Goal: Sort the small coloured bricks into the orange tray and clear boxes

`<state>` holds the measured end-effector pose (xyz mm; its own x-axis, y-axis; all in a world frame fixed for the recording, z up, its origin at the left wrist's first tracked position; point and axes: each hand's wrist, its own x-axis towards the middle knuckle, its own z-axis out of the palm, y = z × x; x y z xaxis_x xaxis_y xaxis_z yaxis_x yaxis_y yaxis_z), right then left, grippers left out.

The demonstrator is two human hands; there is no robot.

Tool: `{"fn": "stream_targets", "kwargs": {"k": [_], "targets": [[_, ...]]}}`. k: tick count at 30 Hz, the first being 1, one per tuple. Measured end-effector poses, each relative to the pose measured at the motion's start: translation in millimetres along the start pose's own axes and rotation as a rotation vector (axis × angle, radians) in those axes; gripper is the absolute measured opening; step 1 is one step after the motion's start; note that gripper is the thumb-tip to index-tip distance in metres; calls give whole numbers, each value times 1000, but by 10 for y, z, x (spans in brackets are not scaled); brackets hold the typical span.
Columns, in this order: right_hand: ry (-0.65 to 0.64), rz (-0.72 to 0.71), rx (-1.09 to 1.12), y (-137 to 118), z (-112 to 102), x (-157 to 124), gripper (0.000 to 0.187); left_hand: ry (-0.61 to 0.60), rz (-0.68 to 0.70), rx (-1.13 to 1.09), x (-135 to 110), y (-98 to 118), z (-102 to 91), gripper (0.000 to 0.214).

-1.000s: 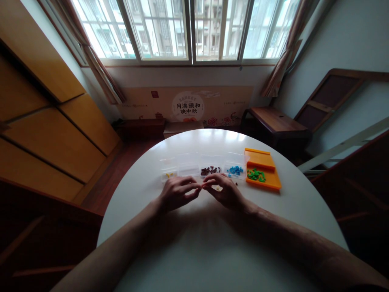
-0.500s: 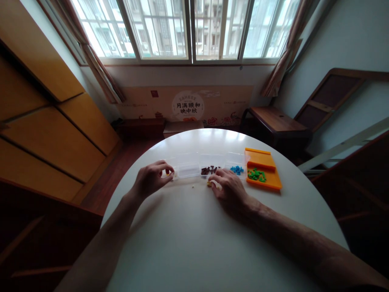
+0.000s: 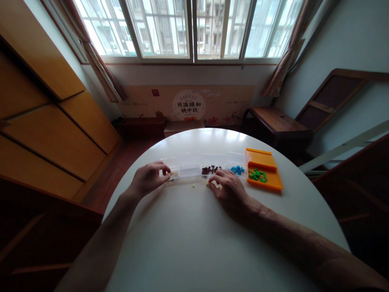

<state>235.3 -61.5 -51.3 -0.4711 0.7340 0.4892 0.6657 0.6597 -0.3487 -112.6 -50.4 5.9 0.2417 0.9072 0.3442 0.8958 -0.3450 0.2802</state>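
A row of clear plastic boxes (image 3: 189,169) stands on the round white table (image 3: 212,243); one holds brown pieces (image 3: 210,170), one blue pieces (image 3: 237,170), the leftmost yellow pieces (image 3: 172,174). My left hand (image 3: 148,178) hovers at the leftmost box, thumb and fingers pinched over it; what they hold is too small to see. My right hand (image 3: 228,187) lies on the table in front of the brown and blue boxes, fingers curled over small pale pieces (image 3: 214,185). One tiny pale piece (image 3: 193,186) lies loose between the hands.
An orange tray (image 3: 266,181) with green pieces (image 3: 257,175) sits at the right end of the row. Beyond the table are a window, wooden cupboards at left, a low wooden bench (image 3: 275,121) at right and a printed cardboard panel against the wall.
A second ago both hands met fingertip to fingertip at the table's middle. The left hand then moved left to the yellow box and stays there; the right hand settled onto the pale pieces.
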Motion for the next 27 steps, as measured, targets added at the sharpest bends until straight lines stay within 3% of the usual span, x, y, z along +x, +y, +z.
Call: {"fn": "stream_targets", "kwargs": {"k": [10, 19, 27], "targets": [[9, 11, -20, -33, -33, 21, 10, 92, 83, 6, 0, 117, 5, 14], [44, 1, -3, -57, -31, 23, 8, 49, 446, -87, -52, 448, 256, 18], [52, -4, 24, -42, -20, 11, 7, 17, 486, -137, -71, 547, 396, 15]]}}
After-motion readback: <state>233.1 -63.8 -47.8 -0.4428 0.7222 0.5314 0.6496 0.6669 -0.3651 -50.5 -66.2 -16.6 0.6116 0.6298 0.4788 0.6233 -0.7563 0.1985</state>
